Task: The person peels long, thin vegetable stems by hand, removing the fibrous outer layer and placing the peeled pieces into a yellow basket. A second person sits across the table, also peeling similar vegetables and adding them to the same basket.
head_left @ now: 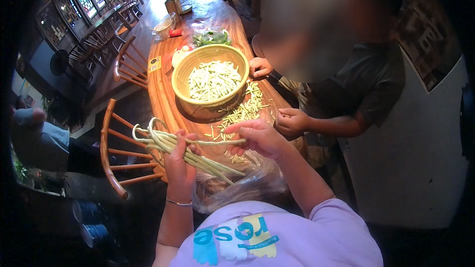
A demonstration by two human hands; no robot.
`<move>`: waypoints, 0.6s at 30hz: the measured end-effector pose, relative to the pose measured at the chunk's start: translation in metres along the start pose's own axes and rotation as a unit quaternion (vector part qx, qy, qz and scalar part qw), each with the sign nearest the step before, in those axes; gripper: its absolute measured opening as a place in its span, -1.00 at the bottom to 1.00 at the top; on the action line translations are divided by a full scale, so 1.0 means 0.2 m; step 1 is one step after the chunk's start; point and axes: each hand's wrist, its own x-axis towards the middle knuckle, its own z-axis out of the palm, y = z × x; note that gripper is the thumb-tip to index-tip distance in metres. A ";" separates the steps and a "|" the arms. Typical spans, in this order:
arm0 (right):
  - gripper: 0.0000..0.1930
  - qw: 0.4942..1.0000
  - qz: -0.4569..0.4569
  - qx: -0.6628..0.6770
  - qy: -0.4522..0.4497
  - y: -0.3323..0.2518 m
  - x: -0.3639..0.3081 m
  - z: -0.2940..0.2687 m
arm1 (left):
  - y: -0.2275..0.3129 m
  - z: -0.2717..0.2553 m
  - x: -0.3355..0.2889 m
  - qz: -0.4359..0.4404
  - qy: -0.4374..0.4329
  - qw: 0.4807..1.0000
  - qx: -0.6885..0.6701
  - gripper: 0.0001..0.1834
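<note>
A bunch of long pale-green yardlong beans is gripped in my left hand, looped ends to the left and loose ends hanging right over the table. One bean stretches from the bunch to my right hand, whose fingers are closed around its end. Beyond my hands stands a yellow plastic colander, heaped with short bean pieces. More cut pieces lie scattered on the wood to the right of the colander. Clear plastic bag film lies under the hanging beans, at the table's near end.
The long wooden table runs away from me. Leafy greens in plastic and a red item lie past the colander. At the right edge sits another person, hands near the pieces. Wooden chairs line the left.
</note>
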 end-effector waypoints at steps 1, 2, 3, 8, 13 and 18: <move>-0.69 0.998 0.013 -0.053 -0.021 -0.02 0.00 0.00 | -0.01 0.00 0.00 0.000 -0.005 1.000 0.010 -0.77; -0.70 0.993 0.026 -0.107 -0.040 -0.04 -0.01 0.01 | -0.01 0.00 0.00 0.001 -0.011 1.000 0.019 -0.77; -0.71 0.975 0.032 -0.210 -0.068 -0.05 0.00 0.04 | -0.02 0.00 0.00 0.001 -0.019 0.998 0.052 -0.77; -0.82 0.817 -0.081 -0.571 0.015 0.14 0.06 0.09 | -0.06 -0.03 0.02 0.030 -0.016 0.997 0.067 -0.75; -0.79 0.827 -0.071 -0.535 0.158 0.31 0.06 0.09 | -0.03 -0.09 0.07 0.081 -0.001 0.996 0.039 -0.86; -0.86 0.908 0.049 -0.177 0.376 0.62 0.32 -0.32 | -0.11 -0.07 -0.02 0.122 -0.003 0.991 0.059 -0.94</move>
